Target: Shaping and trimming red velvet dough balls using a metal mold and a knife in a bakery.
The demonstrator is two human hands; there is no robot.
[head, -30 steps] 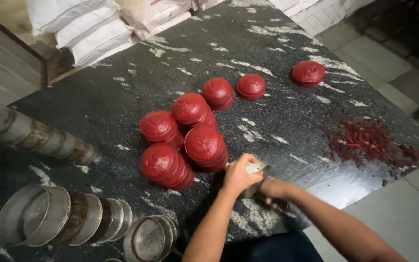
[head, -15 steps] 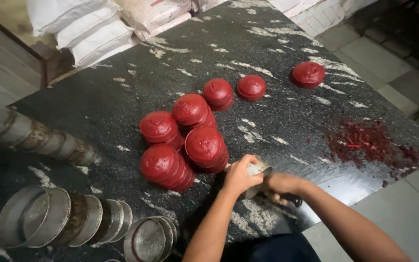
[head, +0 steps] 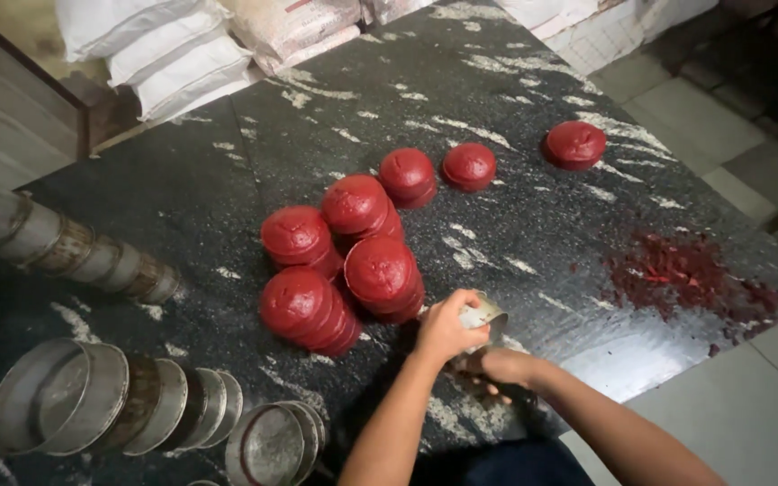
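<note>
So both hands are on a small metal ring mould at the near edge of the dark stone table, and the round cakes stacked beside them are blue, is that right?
Not quite: the head view shows the round cakes are red. Both the left hand and right hand are indeed on the small metal ring mould at the dark stone table's near edge.

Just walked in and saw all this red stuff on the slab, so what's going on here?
A person leans over a dark stone slab. The left hand grips a small metal ring mould, with the right hand just beneath it. Beside them sit stacked red discs, with three single ones farther off. Loose red powder lies to the right; empty metal rings are nested at left.
</note>
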